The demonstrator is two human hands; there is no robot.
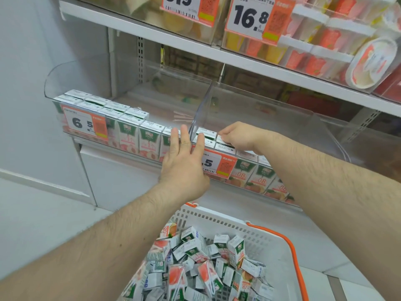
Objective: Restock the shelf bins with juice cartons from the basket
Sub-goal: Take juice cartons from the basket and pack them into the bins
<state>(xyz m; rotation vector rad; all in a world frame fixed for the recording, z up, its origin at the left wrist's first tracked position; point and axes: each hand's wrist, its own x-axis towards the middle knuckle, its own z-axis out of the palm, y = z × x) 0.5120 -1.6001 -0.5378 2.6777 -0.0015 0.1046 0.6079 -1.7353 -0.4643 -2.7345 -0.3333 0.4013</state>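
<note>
Clear shelf bins [249, 109] face me. With straight fingers my left hand [184, 164] presses on the bins' front wall, while my right hand [238, 135] pinches a juice carton [224, 141] in the right bin. More cartons fill the basket [271, 242] below.

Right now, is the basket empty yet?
No. The basket holds a loose jumble of juice cartons, tipped at all angles.

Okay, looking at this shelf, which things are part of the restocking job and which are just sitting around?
Part of the job:
basket
loose cartons
left bin
right bin
left hand
right hand

Just there:
pudding cups
16.8 price tag
</note>
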